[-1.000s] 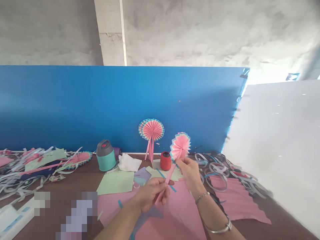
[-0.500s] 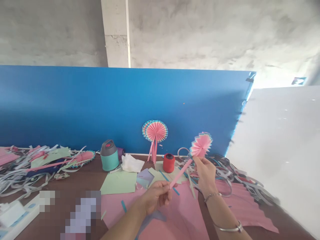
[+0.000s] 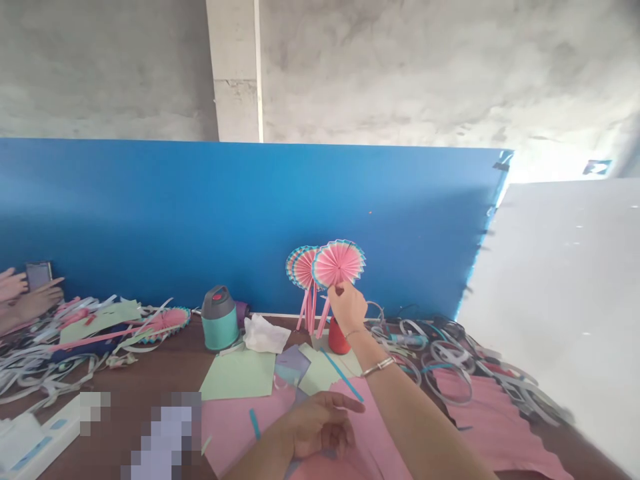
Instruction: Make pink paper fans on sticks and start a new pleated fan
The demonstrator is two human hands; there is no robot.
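Note:
My right hand [image 3: 349, 308] is closed on a pink paper fan [image 3: 341, 262] with pleats and a blue-edged rim, gripping it just under the round head. The fan's pink handle slants down to the left below my fingers. Its head overlaps the right side of the standing paper fans [image 3: 301, 267], which lean upright against the blue panel. My left hand [image 3: 323, 421] is open over the pink paper sheets [image 3: 375, 417], fingers apart and loosely bent, holding nothing. A red spool [image 3: 339, 339] is partly hidden behind my right wrist.
A teal-and-grey container [image 3: 220, 320] and crumpled white tissue [image 3: 267, 335] stand left of the spool. Green paper [image 3: 239, 375] lies in front. Tangled strips [image 3: 445, 353] and pleated pink paper [image 3: 493, 417] lie right. At far left, another person's hands [image 3: 30, 303] hold a phone [image 3: 39, 275].
My right hand has carried the fan left and forward to beside the standing fans, and its head has spread rounder. My left hand has let go of the handle. Another person's hands have appeared.

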